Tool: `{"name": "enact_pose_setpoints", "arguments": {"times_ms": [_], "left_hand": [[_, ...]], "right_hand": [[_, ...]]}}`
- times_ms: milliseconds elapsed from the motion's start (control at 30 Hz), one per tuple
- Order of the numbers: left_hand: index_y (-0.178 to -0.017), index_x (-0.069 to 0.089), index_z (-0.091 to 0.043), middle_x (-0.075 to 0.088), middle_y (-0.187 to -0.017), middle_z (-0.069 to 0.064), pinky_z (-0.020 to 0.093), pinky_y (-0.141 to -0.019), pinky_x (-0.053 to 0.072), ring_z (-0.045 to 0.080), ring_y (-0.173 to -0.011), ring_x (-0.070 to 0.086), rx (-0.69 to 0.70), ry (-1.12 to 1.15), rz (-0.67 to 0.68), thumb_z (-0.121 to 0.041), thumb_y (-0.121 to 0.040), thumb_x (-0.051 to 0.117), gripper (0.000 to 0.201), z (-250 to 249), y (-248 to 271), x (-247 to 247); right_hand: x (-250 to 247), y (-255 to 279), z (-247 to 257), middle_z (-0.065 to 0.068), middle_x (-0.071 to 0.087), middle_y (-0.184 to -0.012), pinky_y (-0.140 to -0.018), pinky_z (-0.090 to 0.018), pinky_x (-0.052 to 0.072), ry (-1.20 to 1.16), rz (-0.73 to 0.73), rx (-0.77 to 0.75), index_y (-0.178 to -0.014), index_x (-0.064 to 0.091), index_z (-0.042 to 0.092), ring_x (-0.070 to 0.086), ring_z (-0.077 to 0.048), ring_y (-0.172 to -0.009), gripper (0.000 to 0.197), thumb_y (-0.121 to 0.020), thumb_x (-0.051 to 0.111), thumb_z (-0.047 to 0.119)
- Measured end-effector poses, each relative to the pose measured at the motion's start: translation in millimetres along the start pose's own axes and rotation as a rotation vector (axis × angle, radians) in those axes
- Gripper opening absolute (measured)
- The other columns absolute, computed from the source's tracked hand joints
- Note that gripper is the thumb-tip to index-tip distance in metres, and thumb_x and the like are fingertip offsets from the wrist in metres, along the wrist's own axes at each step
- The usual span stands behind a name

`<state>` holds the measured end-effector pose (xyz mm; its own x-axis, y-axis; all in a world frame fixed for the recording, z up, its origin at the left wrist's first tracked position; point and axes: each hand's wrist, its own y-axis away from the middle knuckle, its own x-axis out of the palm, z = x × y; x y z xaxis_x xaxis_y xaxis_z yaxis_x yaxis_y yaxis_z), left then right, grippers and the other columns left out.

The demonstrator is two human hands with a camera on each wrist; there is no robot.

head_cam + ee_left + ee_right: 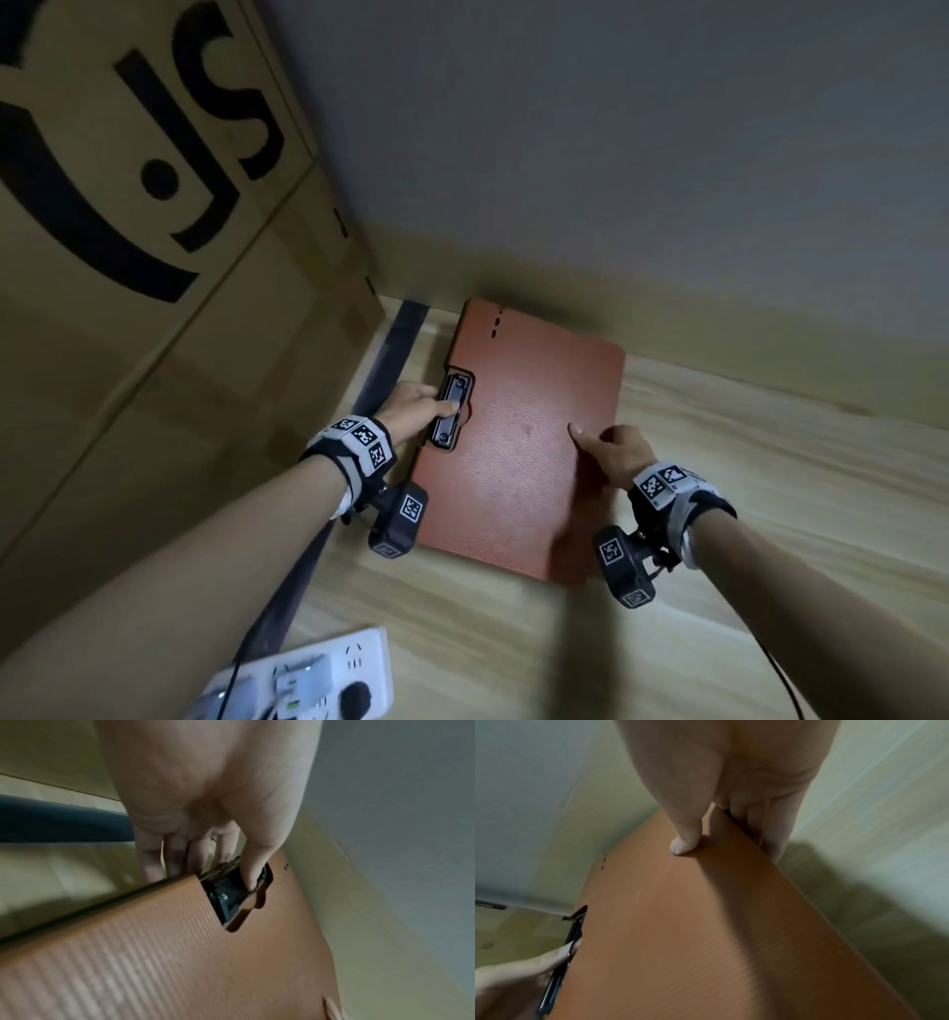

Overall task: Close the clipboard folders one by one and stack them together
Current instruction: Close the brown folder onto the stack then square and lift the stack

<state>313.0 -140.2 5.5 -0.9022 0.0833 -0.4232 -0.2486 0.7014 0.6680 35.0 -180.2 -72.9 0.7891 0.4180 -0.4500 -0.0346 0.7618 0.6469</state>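
A closed brown ribbed clipboard folder (518,437) is held a little above the pale wooden floor, and I cannot tell whether others lie under it. Its black metal clip (452,411) sits in a notch on the left edge. My left hand (421,411) grips that edge at the clip, thumb on the clip (231,892) and fingers (174,858) beneath. My right hand (611,452) pinches the folder's right edge, thumb (682,841) pressed on the cover (680,923) and fingers (770,825) under it.
A large cardboard box (144,246) with black lettering stands close on the left. A dark strip (395,339) runs along the floor beside it. A white power strip (308,678) with plugs lies near me. The grey wall (616,128) is just behind the folder.
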Motion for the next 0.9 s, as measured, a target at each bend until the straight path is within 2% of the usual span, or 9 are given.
{"name": "enact_pose_setpoints", "arguments": {"times_ms": [67, 133, 233, 367, 500, 600, 667, 800, 900], "left_hand": [[-0.145, 0.041, 0.0, 0.041, -0.153, 0.014, 0.042, -0.116, 0.033, 0.028, -0.141, 0.04, -0.019, 0.038, -0.013, -0.022, -0.089, 0.069, 0.066, 5, -17, -12], [-0.145, 0.04, -0.001, 0.041, -0.153, 0.013, 0.042, -0.115, 0.034, 0.028, -0.14, 0.04, -0.044, 0.067, -0.031, -0.021, -0.089, 0.07, 0.067, 10, -30, -21], [-0.141, 0.048, 0.0, 0.05, -0.146, 0.011, 0.039, -0.113, 0.036, 0.027, -0.135, 0.047, -0.07, 0.111, -0.092, -0.022, -0.088, 0.071, 0.062, 21, -48, -31], [-0.124, 0.063, 0.0, 0.065, -0.126, 0.01, 0.035, -0.103, 0.046, 0.026, -0.114, 0.061, -0.072, 0.216, -0.204, -0.022, -0.084, 0.074, 0.047, 29, -62, -40], [-0.132, 0.059, -0.003, 0.062, -0.132, 0.01, 0.037, -0.109, 0.042, 0.027, -0.124, 0.057, -0.067, 0.292, -0.284, -0.023, -0.085, 0.073, 0.053, 37, -65, -35], [-0.113, 0.07, -0.001, 0.071, -0.102, 0.001, 0.029, -0.095, 0.047, 0.02, -0.108, 0.062, -0.014, 0.291, -0.351, -0.022, -0.087, 0.071, 0.034, 46, -64, -29], [-0.098, 0.073, -0.003, 0.065, -0.088, -0.006, 0.022, -0.085, 0.041, 0.017, -0.097, 0.056, 0.017, 0.289, -0.388, -0.014, -0.091, 0.066, 0.014, 46, -61, -27], [-0.107, 0.07, -0.002, 0.068, -0.106, 0.003, 0.021, -0.086, 0.039, 0.018, -0.106, 0.057, 0.04, 0.283, -0.363, -0.009, -0.093, 0.061, 0.017, 44, -61, -30], [-0.132, 0.057, 0.001, 0.059, -0.136, 0.013, 0.026, -0.099, 0.041, 0.023, -0.123, 0.056, 0.015, 0.268, -0.322, -0.012, -0.094, 0.06, 0.04, 45, -62, -31]], "right_hand": [[14, -7, 13, -0.01, 0.067, -0.081, -0.066, -0.042, 0.058, -0.007, -0.013, 0.023, -0.085, 0.062, 0.005, 0.065, -0.03, -0.075, 0.053, -0.079, 0.069, 0.057], [27, -14, 21, -0.009, 0.067, -0.089, -0.075, -0.04, 0.056, 0.027, -0.033, 0.021, -0.091, 0.06, 0.009, 0.065, -0.029, -0.083, 0.05, -0.077, 0.072, 0.056], [43, -16, 35, -0.006, 0.066, -0.089, -0.076, -0.035, 0.053, 0.114, -0.072, -0.01, -0.093, 0.058, 0.011, 0.063, -0.026, -0.085, 0.048, -0.07, 0.081, 0.046], [63, -20, 48, -0.005, 0.066, -0.092, -0.076, -0.034, 0.053, 0.162, -0.089, 0.0, -0.096, 0.059, 0.012, 0.063, -0.025, -0.086, 0.053, -0.063, 0.088, 0.042], [78, -25, 46, -0.008, 0.065, -0.098, -0.076, -0.038, 0.056, 0.149, -0.153, 0.012, -0.095, 0.059, 0.011, 0.063, -0.026, -0.085, 0.058, -0.056, 0.091, 0.042], [83, -23, 49, -0.009, 0.062, -0.102, -0.083, -0.042, 0.056, 0.163, -0.187, 0.029, -0.096, 0.06, 0.012, 0.062, -0.027, -0.089, 0.061, -0.055, 0.09, 0.045], [84, -23, 52, -0.008, 0.057, -0.105, -0.088, -0.043, 0.055, 0.223, -0.204, 0.037, -0.099, 0.06, 0.011, 0.059, -0.028, -0.094, 0.064, -0.056, 0.088, 0.048], [87, -25, 52, -0.008, 0.06, -0.105, -0.083, -0.045, 0.058, 0.171, -0.166, 0.03, -0.098, 0.06, 0.016, 0.063, -0.027, -0.087, 0.063, -0.052, 0.089, 0.047], [87, -29, 48, -0.007, 0.064, -0.099, -0.076, -0.037, 0.058, 0.127, -0.165, 0.027, -0.097, 0.06, 0.015, 0.064, -0.025, -0.084, 0.059, -0.053, 0.09, 0.041]]}}
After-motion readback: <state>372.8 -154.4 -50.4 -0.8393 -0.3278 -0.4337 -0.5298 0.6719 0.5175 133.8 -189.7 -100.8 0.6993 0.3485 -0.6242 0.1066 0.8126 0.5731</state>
